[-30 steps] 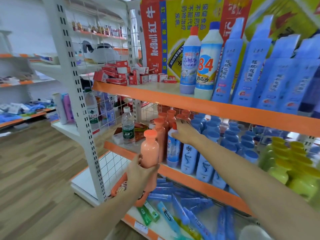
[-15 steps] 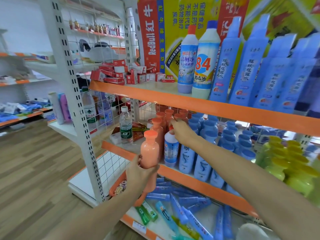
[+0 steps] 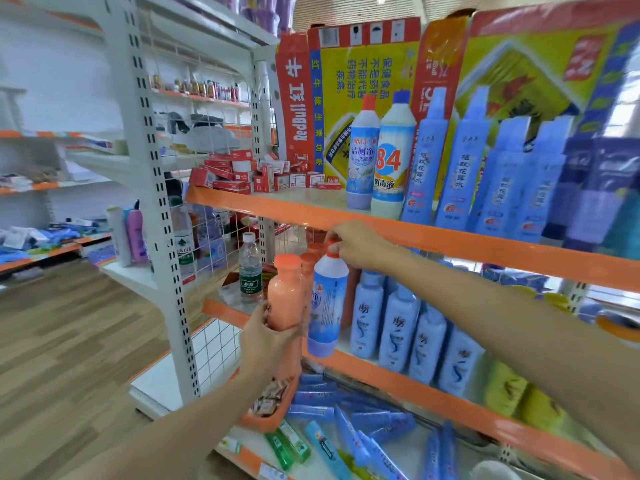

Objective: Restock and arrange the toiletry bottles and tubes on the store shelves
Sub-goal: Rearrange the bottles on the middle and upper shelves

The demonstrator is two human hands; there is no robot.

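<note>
My left hand (image 3: 266,336) grips the lower part of an orange bottle (image 3: 285,292), held upright in front of the middle shelf (image 3: 415,386). My right hand (image 3: 356,245) pinches the red cap of a white-and-blue cleaner bottle (image 3: 325,306), which hangs tilted just off the shelf's front edge, beside the orange one. More orange bottles (image 3: 311,261) stand behind them. A row of light blue shampoo bottles (image 3: 398,327) fills the shelf to the right.
The upper shelf (image 3: 433,237) carries a matching cleaner bottle (image 3: 362,157), an 84 disinfectant bottle (image 3: 393,161), tall blue boxes (image 3: 460,168) and red packets (image 3: 242,171). Blue tubes (image 3: 346,410) lie on the bottom shelf. A water bottle (image 3: 250,268) stands left. Yellow-green bottles (image 3: 519,393) sit right.
My right hand has lifted the white-and-blue cleaner bottle by its cap, up and out from the row toward the shelf front. My left hand keeps hold of the orange bottle.
</note>
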